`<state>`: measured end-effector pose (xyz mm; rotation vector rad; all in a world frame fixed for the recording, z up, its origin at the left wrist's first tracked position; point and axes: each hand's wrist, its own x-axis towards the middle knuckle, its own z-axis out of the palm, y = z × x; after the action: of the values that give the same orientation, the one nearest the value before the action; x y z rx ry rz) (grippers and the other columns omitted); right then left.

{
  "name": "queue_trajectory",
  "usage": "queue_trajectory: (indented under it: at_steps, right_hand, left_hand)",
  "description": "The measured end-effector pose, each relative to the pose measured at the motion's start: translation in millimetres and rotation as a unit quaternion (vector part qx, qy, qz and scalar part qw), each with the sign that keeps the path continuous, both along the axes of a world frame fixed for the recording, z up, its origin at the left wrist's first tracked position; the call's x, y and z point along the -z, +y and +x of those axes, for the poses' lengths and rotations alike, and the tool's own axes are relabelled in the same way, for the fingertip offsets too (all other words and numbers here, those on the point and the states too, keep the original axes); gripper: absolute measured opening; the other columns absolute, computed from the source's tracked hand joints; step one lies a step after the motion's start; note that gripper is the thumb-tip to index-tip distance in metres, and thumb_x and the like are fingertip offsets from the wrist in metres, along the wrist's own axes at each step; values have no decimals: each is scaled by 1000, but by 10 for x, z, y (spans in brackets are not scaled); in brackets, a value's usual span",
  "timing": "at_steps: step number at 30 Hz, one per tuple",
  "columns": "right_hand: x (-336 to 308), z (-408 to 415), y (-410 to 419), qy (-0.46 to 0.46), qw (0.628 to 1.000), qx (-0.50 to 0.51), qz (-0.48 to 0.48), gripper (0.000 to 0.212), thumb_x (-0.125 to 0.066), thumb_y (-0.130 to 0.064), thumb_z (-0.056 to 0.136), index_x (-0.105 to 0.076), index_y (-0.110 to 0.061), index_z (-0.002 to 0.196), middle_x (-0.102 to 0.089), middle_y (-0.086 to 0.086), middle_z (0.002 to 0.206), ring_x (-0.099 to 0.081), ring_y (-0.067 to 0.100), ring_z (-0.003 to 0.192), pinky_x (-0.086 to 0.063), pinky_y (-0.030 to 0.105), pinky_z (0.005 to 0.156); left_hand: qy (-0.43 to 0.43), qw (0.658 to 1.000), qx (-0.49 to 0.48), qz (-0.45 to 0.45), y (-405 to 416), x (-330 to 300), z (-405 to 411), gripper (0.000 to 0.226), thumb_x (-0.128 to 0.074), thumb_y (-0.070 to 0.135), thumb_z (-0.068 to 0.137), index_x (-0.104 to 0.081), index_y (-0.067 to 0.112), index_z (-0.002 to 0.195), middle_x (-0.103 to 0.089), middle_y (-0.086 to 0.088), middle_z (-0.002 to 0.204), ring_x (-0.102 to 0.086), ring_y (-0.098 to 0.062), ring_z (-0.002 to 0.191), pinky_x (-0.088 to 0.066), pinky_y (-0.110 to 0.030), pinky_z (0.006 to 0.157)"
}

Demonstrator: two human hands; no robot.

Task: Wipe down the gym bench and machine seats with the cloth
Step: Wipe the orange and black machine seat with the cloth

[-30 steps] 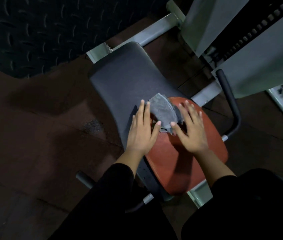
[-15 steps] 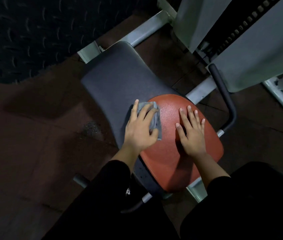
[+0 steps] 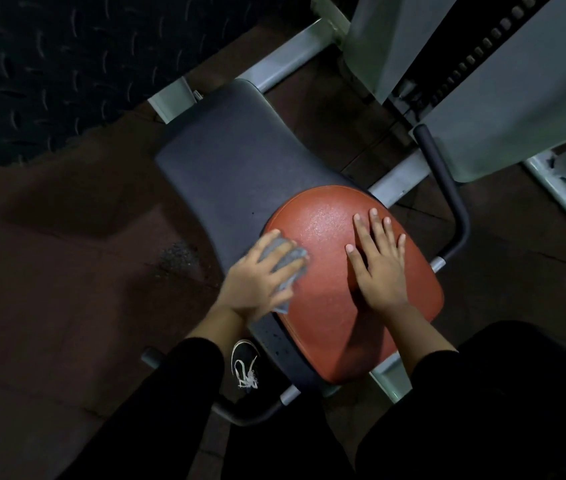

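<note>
Fingers (image 3: pixel 276 259) press cloth (image 3: pixel 286 263); orange seat (image 3: pixel 326 289) glossy

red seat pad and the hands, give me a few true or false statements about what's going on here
1. The left hand holds the grey cloth. True.
2. The right hand also grips the cloth. False: it lies flat and empty on the red seat pad.
3. The cloth is at the pad's left edge, beside the dark grey pad. True.
4. The cloth is spread out flat across the whole red pad. False: it is bunched under the left hand's fingers.
5. A black shoe with white laces shows below the left hand. True.
</note>
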<state>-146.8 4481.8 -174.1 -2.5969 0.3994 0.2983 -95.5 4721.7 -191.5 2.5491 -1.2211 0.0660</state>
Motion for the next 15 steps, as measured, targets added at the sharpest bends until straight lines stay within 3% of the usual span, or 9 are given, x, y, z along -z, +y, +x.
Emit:
queue_trajectory:
  at_steps: [3, 6, 8, 13, 15]
  right_hand:
    - [6, 5, 28, -2, 1000, 0, -5, 57, -15, -54, 94, -3, -40, 147, 6, -14, 157, 13, 11, 145, 14, 39, 116]
    - [34, 10, 35, 1, 1000, 1, -11, 56, -15, -53, 94, -3, -39, 147, 7, -13, 157, 14, 12, 145, 13, 41, 116]
    - [46, 3, 30, 0, 1000, 2, -9, 56, -16, -53, 95, -4, -39, 148, 6, -13, 157, 14, 12, 145, 13, 41, 116]
    - [62, -8, 45, -15, 1000, 5, -1, 55, -17, -53, 96, -5, -40, 148, 4, -13, 158, 13, 11, 145, 12, 41, 117]
    - [63, -13, 38, -17, 1000, 5, -5, 55, -17, -52, 96, -3, -40, 148, 5, -13, 158, 13, 11, 145, 12, 42, 117]
  left_hand:
    - [23, 998, -53, -8, 78, 133, 246, 47, -52, 33, 90, -46, 20, 135, -60, -15, 128, -50, -44, 123, -40, -52, 106]
    - [127, 975, -174, -42, -232, -64, 336, 47, -49, 39, 91, -56, 21, 133, -55, -10, 136, -37, -40, 132, -47, -51, 95]
    - [145, 968, -202, -33, -426, -182, 339, 48, -45, 40, 90, -60, 20, 131, -54, -7, 137, -31, -36, 136, -47, -50, 95]
    - [-12, 1000, 24, 5, -339, -10, 37, 39, -48, 32, 90, -66, 16, 122, -63, -9, 127, -46, -41, 130, -39, -53, 107]
    - [-33, 998, 48, -1, -170, 63, -75, 36, -53, 28, 90, -65, 17, 122, -62, -7, 129, -45, -39, 131, -39, -51, 108]
